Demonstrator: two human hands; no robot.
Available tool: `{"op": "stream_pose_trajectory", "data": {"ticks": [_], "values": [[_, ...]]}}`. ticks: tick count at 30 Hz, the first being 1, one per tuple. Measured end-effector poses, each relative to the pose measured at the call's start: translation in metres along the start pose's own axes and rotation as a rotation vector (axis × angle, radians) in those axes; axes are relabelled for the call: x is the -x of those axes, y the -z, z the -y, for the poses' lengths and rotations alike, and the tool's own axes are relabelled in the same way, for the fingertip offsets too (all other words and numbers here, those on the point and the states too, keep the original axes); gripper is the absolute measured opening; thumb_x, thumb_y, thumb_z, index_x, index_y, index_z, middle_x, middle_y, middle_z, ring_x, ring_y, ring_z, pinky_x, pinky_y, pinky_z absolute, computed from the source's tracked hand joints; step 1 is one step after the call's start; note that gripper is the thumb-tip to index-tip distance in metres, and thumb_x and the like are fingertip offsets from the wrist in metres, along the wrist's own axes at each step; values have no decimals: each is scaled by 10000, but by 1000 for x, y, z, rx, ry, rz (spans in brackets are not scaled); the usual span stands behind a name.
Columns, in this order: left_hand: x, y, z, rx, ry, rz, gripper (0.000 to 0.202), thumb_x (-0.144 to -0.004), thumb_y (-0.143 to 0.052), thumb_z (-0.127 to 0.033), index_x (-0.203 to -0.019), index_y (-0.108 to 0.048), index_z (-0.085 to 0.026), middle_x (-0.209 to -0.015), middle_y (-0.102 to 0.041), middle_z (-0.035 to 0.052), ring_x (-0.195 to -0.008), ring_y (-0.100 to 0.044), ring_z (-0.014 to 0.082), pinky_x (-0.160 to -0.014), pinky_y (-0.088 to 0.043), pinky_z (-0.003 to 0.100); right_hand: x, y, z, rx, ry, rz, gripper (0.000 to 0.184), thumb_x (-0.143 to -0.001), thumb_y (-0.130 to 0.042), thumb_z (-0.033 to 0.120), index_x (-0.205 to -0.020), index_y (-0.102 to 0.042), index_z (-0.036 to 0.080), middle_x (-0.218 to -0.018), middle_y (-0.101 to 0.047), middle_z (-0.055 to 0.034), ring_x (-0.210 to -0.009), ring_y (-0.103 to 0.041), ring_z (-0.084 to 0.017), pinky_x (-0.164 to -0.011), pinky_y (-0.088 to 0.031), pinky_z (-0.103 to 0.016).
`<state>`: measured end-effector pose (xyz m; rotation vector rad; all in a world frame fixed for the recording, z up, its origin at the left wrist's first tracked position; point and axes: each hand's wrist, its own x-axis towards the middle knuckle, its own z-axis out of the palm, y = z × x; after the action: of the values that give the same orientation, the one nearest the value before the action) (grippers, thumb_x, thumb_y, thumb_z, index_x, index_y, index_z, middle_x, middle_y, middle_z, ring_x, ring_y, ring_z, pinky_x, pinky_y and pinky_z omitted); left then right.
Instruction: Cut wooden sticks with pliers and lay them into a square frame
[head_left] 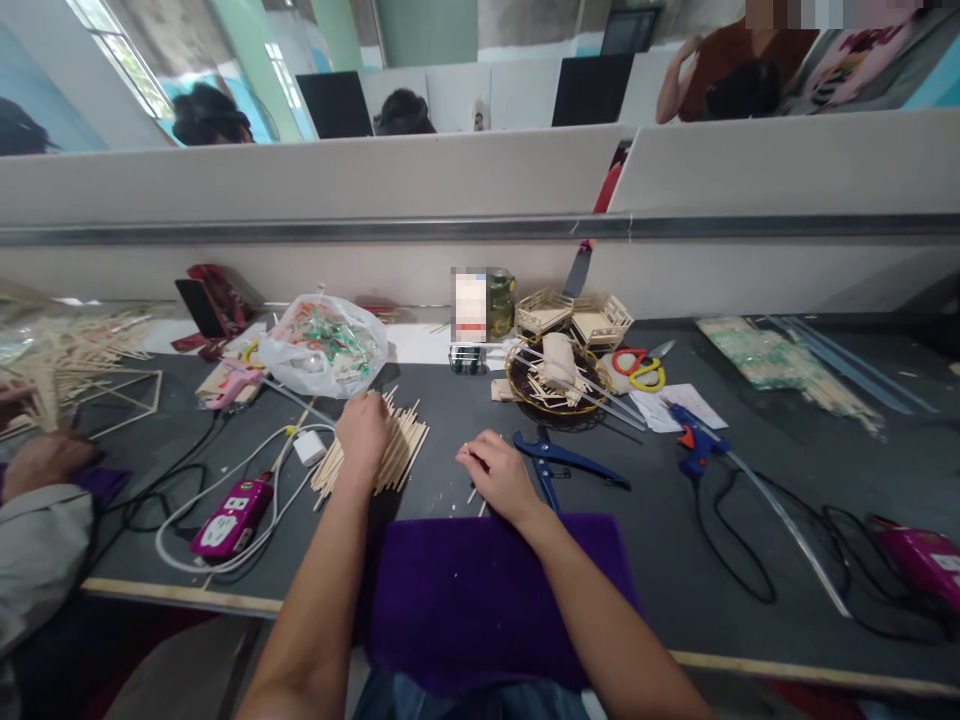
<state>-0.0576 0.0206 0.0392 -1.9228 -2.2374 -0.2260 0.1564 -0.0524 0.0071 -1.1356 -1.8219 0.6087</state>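
Observation:
My left hand rests over a pile of thin wooden sticks, its fingers curled down and closed at the far end of the pile. The fingertips are largely hidden, with sticks right against them. My right hand is closed in a pinch above the dark table, and whatever its fingertips hold is too small to make out. Short stick pieces lie just under it. Blue-handled cutters lie to the right of that hand. A purple cloth spreads along the table edge below both forearms.
A basket holds sticks and a pale roll. Nearby are scissors, a blue glue gun with its cord, and small wooden frames. Leftward lie a plastic bag, a magenta box, cables and a co-worker's hand.

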Motion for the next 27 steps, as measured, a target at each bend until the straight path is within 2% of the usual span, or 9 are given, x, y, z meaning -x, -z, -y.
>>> {"op": "stream_pose_trajectory", "data": {"ticks": [3,5,8,10,13,17,23,27], "values": [[8,-13,18,-27,19,75,209,-864,-451,-206,-857,-656,-165,-937,-654,141,-923,-578,294,-644,-420,331,0,1,-1,10,-6,-5,204,-908,-529,242,-741,-642,207,-764,-571,-20,-734,-562,-139,-712,-419,-244],[12,-17,20,-14,0,52,212,-860,-456,-207,-881,-663,-169,-974,-652,147,-950,-564,300,-676,-435,346,1,2,-1,10,-7,-3,208,-906,-528,248,-734,-640,210,-765,-576,-20,-729,-562,-138,-705,-422,-245],[8,-16,9,69,-49,-25,227,-879,-456,-232,-950,-666,-184,-1006,-653,128,-996,-550,286,-775,-444,355,2,1,-1,7,-5,-9,205,-901,-533,254,-732,-641,211,-759,-580,-19,-732,-567,-141,-706,-430,-249],[-2,-15,-4,151,-81,-24,226,-889,-468,-259,-951,-671,-182,-983,-664,112,-989,-563,269,-830,-437,349,2,1,-1,5,-5,-18,199,-901,-535,257,-741,-643,209,-754,-581,-19,-731,-570,-143,-705,-434,-250],[-29,-18,-28,280,-113,49,249,-906,-472,-288,-965,-683,-171,-982,-683,102,-974,-594,245,-863,-435,335,2,1,1,-8,-14,-16,206,-912,-527,257,-751,-646,211,-748,-577,-18,-719,-572,-144,-695,-435,-249],[-79,-33,-55,348,-58,157,296,-925,-454,-308,-1052,-680,-167,-1077,-693,99,-1006,-613,230,-850,-451,312,3,0,7,-48,-25,-3,212,-925,-511,241,-763,-644,208,-738,-574,-18,-698,-570,-141,-663,-433,-241],[-162,-56,-77,294,-59,179,386,-903,-497,-335,-1202,-612,-120,-1200,-632,156,-1135,-551,266,-912,-448,332,7,-1,12,-28,-15,34,193,-932,-487,209,-827,-649,212,-739,-579,-27,-670,-565,-141,-598,-428,-237],[-202,-68,-87,224,-107,223,396,-847,-589,-348,-1152,-636,-100,-1230,-600,195,-1184,-510,306,-920,-450,352,9,-3,8,-20,-18,37,195,-927,-468,184,-846,-641,224,-730,-582,-29,-649,-571,-143,-573,-434,-242]]}}
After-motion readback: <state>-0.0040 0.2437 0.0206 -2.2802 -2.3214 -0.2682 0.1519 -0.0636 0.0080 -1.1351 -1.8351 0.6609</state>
